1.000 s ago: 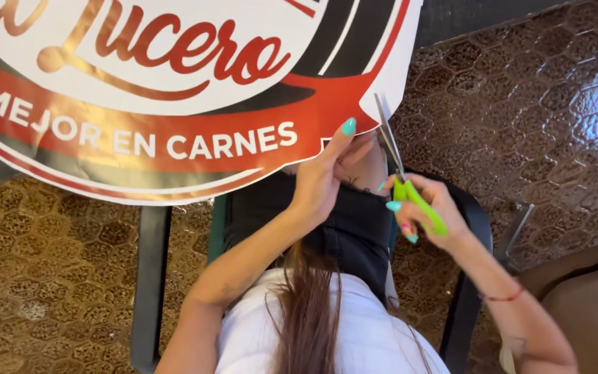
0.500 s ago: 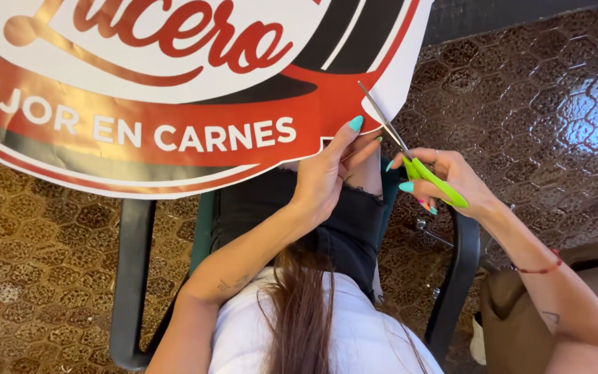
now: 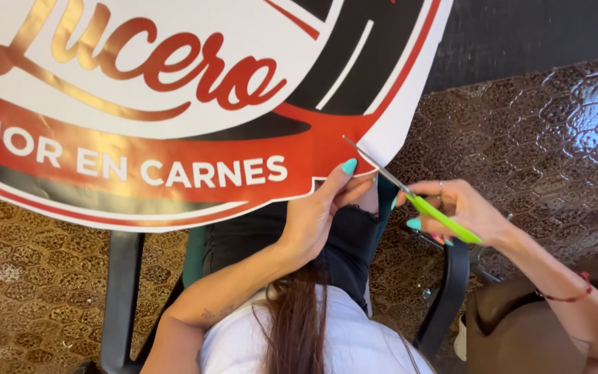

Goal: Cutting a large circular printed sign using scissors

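Head view shows the left hand (image 3: 320,215) pinching the printed sign (image 3: 174,118) at its lower edge while the right hand (image 3: 461,211), just beside, grips green-handled scissors (image 3: 410,197) mid-cut, calling for steady tracking along the red border.

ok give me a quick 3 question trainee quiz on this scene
1. Which hand holds the scissors?
2. True or false: the left hand grips the sign at its lower edge.
3. What colour are the scissor handles: a) red b) green c) black?

Key: 1. the right hand; 2. true; 3. b
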